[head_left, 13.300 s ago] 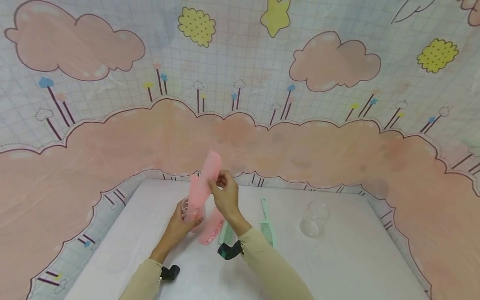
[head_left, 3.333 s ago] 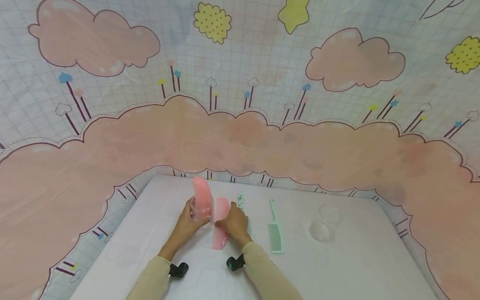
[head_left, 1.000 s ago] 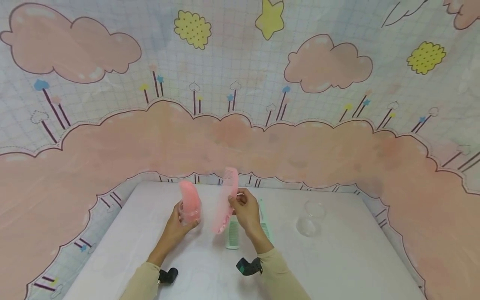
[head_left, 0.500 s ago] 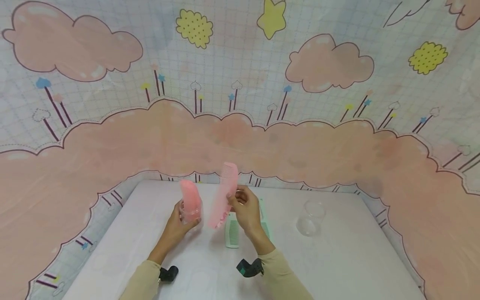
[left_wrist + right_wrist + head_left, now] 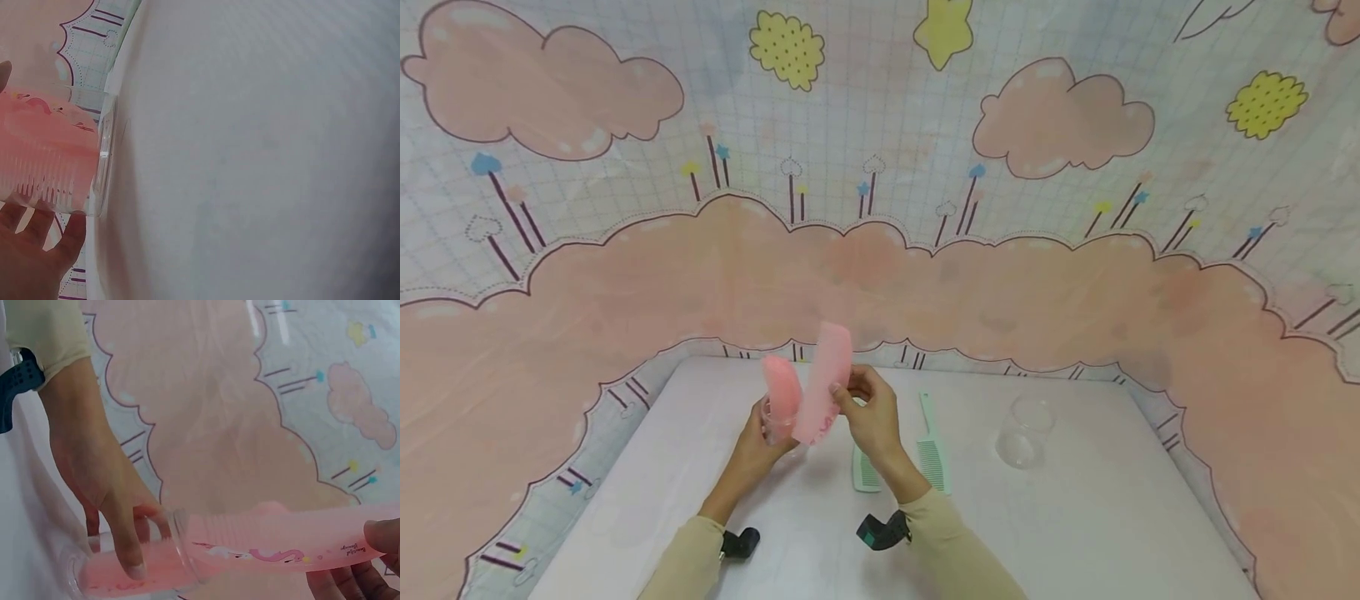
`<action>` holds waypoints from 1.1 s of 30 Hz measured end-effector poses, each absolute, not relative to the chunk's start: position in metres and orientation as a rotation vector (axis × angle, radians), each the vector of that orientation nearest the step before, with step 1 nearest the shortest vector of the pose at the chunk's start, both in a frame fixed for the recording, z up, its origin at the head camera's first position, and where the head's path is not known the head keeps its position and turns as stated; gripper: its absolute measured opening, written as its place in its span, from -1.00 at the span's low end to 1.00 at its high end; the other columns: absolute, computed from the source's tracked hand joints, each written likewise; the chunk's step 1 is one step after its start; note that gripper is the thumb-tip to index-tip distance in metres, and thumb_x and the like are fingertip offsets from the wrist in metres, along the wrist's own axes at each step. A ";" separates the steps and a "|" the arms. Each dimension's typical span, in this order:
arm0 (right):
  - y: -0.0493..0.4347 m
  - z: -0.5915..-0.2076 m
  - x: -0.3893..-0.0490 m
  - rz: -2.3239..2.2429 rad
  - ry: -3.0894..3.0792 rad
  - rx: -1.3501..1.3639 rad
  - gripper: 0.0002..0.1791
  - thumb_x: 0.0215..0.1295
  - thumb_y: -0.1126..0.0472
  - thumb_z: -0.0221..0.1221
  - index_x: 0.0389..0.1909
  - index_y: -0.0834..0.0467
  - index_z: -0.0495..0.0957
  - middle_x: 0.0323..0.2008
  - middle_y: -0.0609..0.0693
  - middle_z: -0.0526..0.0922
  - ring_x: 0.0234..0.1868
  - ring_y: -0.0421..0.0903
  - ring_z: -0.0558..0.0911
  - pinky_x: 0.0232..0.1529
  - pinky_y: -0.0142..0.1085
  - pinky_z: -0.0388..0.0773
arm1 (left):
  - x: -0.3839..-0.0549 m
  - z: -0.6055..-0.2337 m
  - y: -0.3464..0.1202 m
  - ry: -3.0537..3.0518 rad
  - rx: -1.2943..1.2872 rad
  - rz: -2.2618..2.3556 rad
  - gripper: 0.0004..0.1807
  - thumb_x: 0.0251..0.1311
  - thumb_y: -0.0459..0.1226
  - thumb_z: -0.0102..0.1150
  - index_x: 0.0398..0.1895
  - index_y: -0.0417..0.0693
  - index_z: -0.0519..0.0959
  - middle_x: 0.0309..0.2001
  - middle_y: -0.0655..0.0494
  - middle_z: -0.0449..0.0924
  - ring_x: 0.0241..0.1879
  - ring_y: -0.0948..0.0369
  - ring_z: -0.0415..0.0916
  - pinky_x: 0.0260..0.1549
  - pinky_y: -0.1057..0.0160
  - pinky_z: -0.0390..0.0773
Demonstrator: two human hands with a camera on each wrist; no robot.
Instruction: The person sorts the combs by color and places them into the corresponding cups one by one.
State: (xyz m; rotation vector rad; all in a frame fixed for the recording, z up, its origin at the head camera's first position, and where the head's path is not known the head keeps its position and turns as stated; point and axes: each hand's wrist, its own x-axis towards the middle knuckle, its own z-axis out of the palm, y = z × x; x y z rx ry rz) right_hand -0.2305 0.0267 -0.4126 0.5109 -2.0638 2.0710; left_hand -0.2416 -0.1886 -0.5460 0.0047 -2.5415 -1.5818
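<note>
My left hand [image 5: 758, 450] grips a clear jar [image 5: 105, 156] round its side, thumb toward me. A pink comb [image 5: 781, 385] stands in the jar, its upper end sticking out above the rim. Through the wall its teeth and a printed pattern show in the left wrist view. My right hand [image 5: 874, 421] pinches a second pink comb [image 5: 824, 379] between thumb and fingers, upright and slightly tilted. This comb's lower end overlaps the jar's mouth in the head view. In the right wrist view a flamingo-like print runs along it, with its end at the jar rim [image 5: 180, 547].
Two light green combs lie on the white table [image 5: 1075, 517]: a wide comb [image 5: 863, 473], partly behind my right wrist, and a handled comb [image 5: 931, 458]. Another clear container [image 5: 1024, 433] is at the right. A patterned cloth [image 5: 1000, 292] hangs behind the table.
Over ten seconds, one pink comb has gone into the jar. My right hand has lifted the second from the table, then brought it left to the jar's mouth, turning its broad face toward me.
</note>
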 end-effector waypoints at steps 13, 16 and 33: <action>0.003 -0.389 -0.226 1.978 -1.988 0.576 -0.81 0.21 0.43 0.26 -0.17 0.42 0.57 -0.24 0.33 0.66 -0.23 -0.03 0.66 -0.20 -0.54 0.59 | -0.243 -0.545 -0.188 -2.550 0.062 -1.569 0.10 0.09 0.01 0.40 0.55 -0.01 -0.10 0.45 -0.17 0.17 0.36 -0.13 0.27 0.30 -0.19 0.35; -0.003 -0.388 -0.227 1.998 -1.999 0.566 -0.82 0.20 0.44 0.26 -0.17 0.40 0.58 -0.23 0.31 0.66 -0.22 -0.07 0.66 -0.23 -0.53 0.61 | -0.243 -0.545 -0.188 -2.556 0.071 -1.564 0.11 0.09 0.02 0.40 0.55 0.00 -0.10 0.44 -0.17 0.19 0.34 -0.14 0.30 0.28 -0.19 0.38; -0.027 -0.430 -0.260 1.942 -2.017 0.586 -0.83 0.18 0.35 0.31 -0.20 0.24 0.62 -0.26 0.18 0.69 -0.20 -0.06 0.70 -0.19 -0.42 0.68 | -0.241 -0.544 -0.188 -2.556 0.081 -1.594 0.12 0.08 0.03 0.40 0.55 0.00 -0.12 0.48 -0.17 0.13 0.41 -0.15 0.21 0.33 -0.24 0.31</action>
